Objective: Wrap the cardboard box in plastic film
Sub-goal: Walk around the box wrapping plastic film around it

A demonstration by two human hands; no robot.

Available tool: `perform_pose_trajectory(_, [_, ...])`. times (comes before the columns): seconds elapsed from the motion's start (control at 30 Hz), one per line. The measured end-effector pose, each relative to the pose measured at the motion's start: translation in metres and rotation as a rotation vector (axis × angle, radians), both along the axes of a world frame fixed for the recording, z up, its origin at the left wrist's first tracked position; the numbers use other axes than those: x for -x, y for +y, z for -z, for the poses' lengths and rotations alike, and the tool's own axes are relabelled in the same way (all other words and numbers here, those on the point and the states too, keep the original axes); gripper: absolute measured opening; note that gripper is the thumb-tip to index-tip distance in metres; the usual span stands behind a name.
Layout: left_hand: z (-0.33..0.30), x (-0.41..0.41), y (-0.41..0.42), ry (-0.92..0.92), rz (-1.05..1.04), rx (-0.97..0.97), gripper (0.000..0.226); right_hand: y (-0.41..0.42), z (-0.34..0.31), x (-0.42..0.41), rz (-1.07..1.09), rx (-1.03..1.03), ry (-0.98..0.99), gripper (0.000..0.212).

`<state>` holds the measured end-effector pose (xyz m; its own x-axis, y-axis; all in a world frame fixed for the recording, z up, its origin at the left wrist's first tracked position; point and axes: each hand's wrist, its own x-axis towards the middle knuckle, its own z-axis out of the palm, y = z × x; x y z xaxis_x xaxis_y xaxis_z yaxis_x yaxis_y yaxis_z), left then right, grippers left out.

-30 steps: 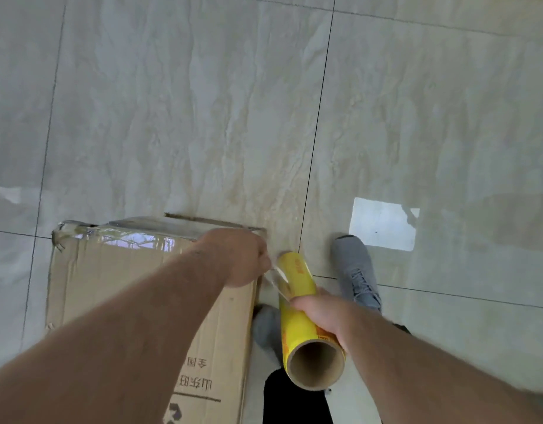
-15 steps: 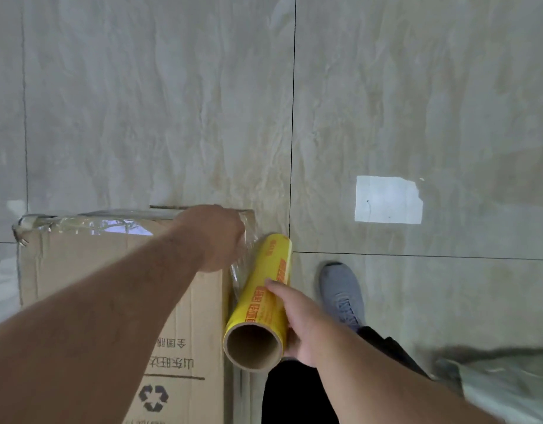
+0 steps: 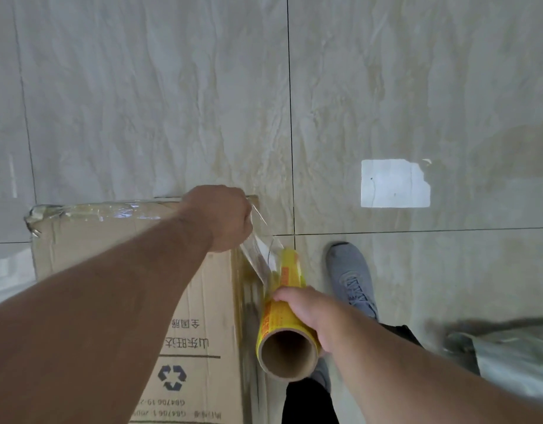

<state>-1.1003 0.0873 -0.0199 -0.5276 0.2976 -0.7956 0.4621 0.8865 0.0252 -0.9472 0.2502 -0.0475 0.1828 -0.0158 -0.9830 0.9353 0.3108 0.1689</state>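
Tension is best kept even in the head view: the film [image 3: 261, 255] should be drawn taut from the yellow roll [image 3: 282, 304] and laid flat over the corner of the cardboard box [image 3: 111, 264], which stands on the tiled floor [image 3: 141, 102]. The film's free end is pinched in the curled fingers of the left hand [image 3: 224, 218] at the box's far right corner. The roll, just right of the box, is gripped by the right hand [image 3: 310, 313].
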Motion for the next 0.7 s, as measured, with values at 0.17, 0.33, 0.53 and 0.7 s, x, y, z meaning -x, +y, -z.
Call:
perform_pose_trajectory(0.17, [-0.014, -0.013, 0.016, -0.001, 0.551, 0.166, 0.028, -0.022, -0.003, 0.0, -0.063, 0.049, -0.063, 0.101])
perform_pose_trajectory(0.33, [-0.013, -0.053, 0.007, -0.024, 0.748, 0.154, 0.032, -0.018, 0.0, -0.022, 0.292, -0.029, -0.092, 0.086])
perform_pose_trajectory(0.53, [-0.014, -0.06, 0.009, -0.033, 0.723, 0.122, 0.028, -0.016, -0.005, -0.054, 0.692, -0.035, -0.138, 0.064])
perform_pose_trajectory(0.7, [-0.019, -0.065, 0.012, -0.029, 0.706, 0.117, 0.03, -0.017, -0.005, -0.061, 0.538, -0.035, -0.053, 0.079])
